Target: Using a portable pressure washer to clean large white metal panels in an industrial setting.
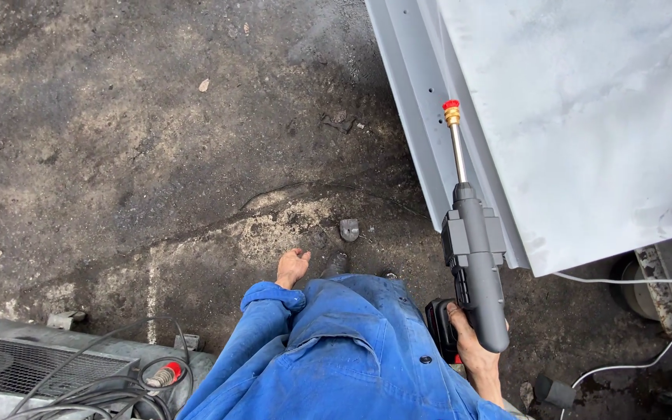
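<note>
Right grip (pixel 472 342) wrapped around grey spray gun (pixel 476 257), nozzle forward | left hand (pixel 292 267) hanging loose, half-curled, empty

No packages, labels, signs or screens in view. Nothing of that kind on grey spray gun (pixel 476 264), nor on pale metal panel (pixel 585 117) above it, nor on dark ground around it.
</note>
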